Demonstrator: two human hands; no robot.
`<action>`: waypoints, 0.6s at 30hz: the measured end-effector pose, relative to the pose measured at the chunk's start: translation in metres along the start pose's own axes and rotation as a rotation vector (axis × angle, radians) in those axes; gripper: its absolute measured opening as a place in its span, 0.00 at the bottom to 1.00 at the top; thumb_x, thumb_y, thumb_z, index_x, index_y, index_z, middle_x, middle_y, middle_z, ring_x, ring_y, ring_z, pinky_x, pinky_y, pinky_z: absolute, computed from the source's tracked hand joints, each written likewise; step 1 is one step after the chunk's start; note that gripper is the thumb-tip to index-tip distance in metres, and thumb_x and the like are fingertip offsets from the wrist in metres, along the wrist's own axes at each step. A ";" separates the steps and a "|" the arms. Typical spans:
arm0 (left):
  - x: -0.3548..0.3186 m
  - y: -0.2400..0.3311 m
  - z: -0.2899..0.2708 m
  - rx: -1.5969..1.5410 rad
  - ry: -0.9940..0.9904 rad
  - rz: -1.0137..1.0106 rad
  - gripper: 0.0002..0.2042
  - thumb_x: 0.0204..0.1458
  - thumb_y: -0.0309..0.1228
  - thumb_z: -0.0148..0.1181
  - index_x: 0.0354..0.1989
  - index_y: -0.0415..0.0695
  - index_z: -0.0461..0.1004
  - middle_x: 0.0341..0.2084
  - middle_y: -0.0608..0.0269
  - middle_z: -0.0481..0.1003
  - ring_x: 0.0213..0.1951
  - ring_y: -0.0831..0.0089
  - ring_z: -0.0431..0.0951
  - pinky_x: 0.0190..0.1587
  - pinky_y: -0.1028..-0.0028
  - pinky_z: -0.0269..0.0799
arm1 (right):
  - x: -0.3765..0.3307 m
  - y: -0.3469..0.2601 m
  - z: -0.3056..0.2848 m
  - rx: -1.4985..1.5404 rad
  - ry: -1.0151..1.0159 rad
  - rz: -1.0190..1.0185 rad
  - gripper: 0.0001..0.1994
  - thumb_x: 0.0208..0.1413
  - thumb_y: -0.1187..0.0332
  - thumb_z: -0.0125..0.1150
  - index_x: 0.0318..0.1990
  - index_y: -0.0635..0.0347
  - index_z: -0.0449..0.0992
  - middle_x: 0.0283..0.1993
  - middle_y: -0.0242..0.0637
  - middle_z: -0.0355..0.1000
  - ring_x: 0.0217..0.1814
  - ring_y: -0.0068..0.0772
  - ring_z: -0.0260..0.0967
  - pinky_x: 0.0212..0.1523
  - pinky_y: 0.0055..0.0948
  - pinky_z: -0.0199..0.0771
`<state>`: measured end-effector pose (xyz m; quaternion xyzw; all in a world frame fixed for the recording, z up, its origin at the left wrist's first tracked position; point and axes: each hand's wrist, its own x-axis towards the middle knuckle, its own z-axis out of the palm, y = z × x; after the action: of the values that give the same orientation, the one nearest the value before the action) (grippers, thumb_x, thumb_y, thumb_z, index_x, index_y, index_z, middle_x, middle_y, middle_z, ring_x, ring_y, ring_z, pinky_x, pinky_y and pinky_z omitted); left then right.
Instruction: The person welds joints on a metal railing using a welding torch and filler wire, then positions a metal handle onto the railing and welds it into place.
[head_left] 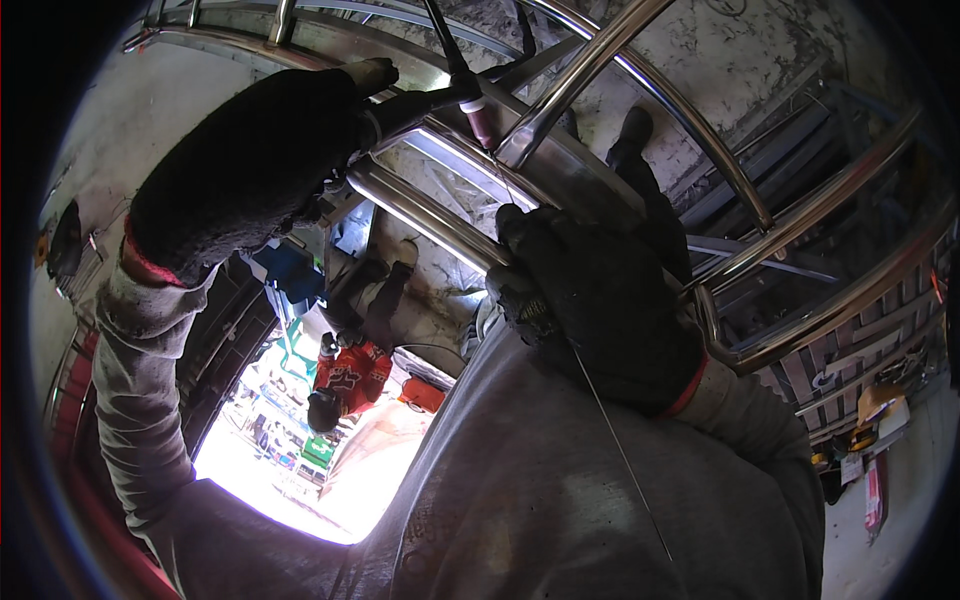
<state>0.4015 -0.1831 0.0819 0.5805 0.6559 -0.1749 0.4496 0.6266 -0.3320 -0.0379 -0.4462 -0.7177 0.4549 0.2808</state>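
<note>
Here | left fingers [370, 75]: wrapped around torch [440, 97] | right fingers [517, 228]: holding rod [622, 450], ends protruding

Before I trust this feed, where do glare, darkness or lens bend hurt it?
In the head view, the opening at lower left is partly blown out; glare streaks line the polished tubes; the left hand and right hand are too dark for much finger detail; the corners fall black, and curves near the rim may be partly lens bend.
</note>
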 end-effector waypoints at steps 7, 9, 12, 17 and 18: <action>0.022 -0.053 -0.023 0.701 0.061 1.016 0.23 0.56 0.22 0.70 0.62 0.45 0.76 0.40 0.61 0.78 0.32 0.71 0.80 0.30 0.71 0.79 | -0.001 -0.008 -0.009 0.014 -0.196 0.093 0.20 0.68 0.64 0.64 0.62 0.66 0.76 0.50 0.44 0.78 0.51 0.45 0.78 0.53 0.46 0.76; 0.023 -0.052 -0.018 0.558 0.036 0.923 0.25 0.54 0.21 0.71 0.62 0.45 0.76 0.41 0.60 0.78 0.33 0.69 0.81 0.32 0.69 0.79 | -0.002 -0.007 -0.009 0.005 -0.197 0.102 0.20 0.68 0.64 0.64 0.62 0.66 0.76 0.51 0.44 0.78 0.52 0.45 0.78 0.54 0.46 0.76; 0.018 -0.048 -0.010 0.144 -0.030 0.612 0.29 0.48 0.18 0.72 0.62 0.45 0.77 0.42 0.56 0.78 0.38 0.61 0.81 0.37 0.65 0.81 | -0.002 -0.006 -0.009 -0.014 -0.173 0.098 0.19 0.69 0.64 0.64 0.62 0.66 0.76 0.51 0.44 0.78 0.52 0.45 0.78 0.54 0.46 0.76; 0.023 -0.048 -0.026 0.737 -0.075 0.877 0.28 0.48 0.18 0.72 0.60 0.45 0.77 0.43 0.55 0.77 0.38 0.61 0.81 0.36 0.66 0.81 | -0.001 -0.007 -0.008 0.003 -0.177 0.100 0.18 0.69 0.64 0.64 0.60 0.65 0.77 0.50 0.44 0.78 0.51 0.44 0.78 0.53 0.46 0.76; 0.022 -0.050 -0.016 0.420 -0.061 0.764 0.27 0.49 0.18 0.72 0.60 0.45 0.77 0.43 0.56 0.77 0.37 0.62 0.81 0.35 0.67 0.81 | -0.002 -0.007 -0.008 0.002 -0.177 0.101 0.18 0.69 0.64 0.64 0.60 0.65 0.77 0.50 0.44 0.78 0.51 0.44 0.78 0.53 0.46 0.76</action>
<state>0.3510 -0.1708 0.0585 0.8547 0.3308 -0.1428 0.3736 0.6309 -0.3318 -0.0284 -0.4398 -0.7159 0.5067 0.1934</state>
